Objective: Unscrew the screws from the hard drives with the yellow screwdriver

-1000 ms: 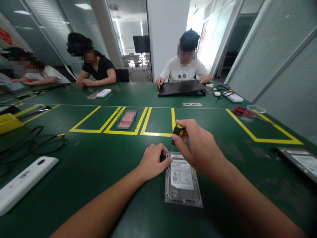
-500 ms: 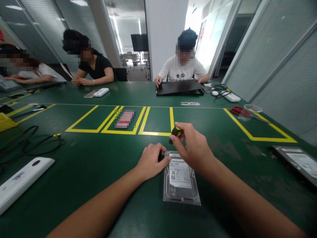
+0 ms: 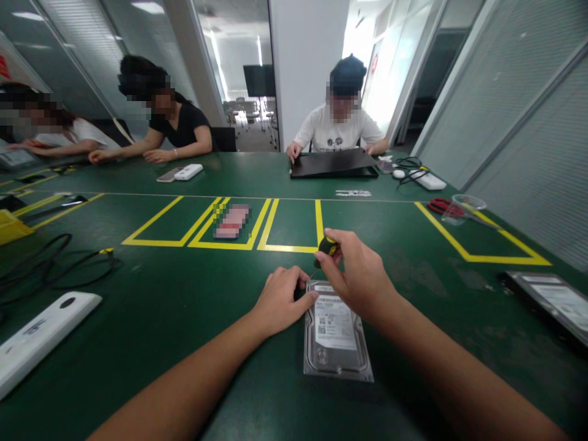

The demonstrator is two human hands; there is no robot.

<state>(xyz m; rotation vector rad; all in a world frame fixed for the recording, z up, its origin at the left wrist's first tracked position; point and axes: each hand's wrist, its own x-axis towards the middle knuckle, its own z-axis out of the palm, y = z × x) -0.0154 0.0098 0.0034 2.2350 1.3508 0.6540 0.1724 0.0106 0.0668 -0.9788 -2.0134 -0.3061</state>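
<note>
A hard drive (image 3: 337, 358) lies on the green table in front of me, its white label facing up. My left hand (image 3: 283, 300) is closed on its far left edge, thumb on top and fingertips by the far corner. In my right hand (image 3: 361, 263) is a small screwdriver (image 3: 327, 246) with a black and yellow handle, held tilted between thumb and fingers. Its thin shaft points down at the drive's far left corner, close to my left fingertips. Whether the tip sits in a screw is too small to tell.
Another hard drive (image 3: 551, 300) lies at the right. Red-handled scissors (image 3: 445, 208) and a clear plastic lid (image 3: 468, 201) are beyond it. At left are a white power bank (image 3: 46, 337) and black cables (image 3: 55, 263). Yellow tape (image 3: 289, 248) marks the table; several people sit across.
Both my hands, the screwdriver and the hard drive keep almost the same place. Across the table, the person in black has stretched an arm out to the left.
</note>
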